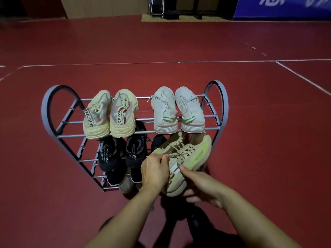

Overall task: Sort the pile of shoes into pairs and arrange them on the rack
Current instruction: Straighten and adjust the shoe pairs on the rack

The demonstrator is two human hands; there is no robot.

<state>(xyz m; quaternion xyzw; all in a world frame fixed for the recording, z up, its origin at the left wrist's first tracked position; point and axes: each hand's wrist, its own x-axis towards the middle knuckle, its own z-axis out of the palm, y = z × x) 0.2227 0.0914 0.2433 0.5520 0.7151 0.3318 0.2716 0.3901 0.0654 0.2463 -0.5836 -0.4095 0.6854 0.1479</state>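
A grey metal shoe rack (53, 111) stands on the red floor. Its top shelf carries a yellow-beige pair (111, 115) on the left and a white knit pair (179, 111) on the right. A black pair (121, 156) sits on the lower shelf at the left. At the rack's lower right, both my hands hold a beige sneaker with a neon-green stripe (189, 158). My left hand (155, 171) grips its left side near the laces. My right hand (202, 187) cups its heel, thumb on the collar. A second beige shoe seems to lie under my left hand.
A dark shoe (159, 142) shows partly behind the held sneaker. Another shoe's toe (126, 185) pokes out beneath the black pair. White court lines (304, 79) cross the red floor. Chair legs (156, 8) and a blue banner (286, 8) stand along the far wall.
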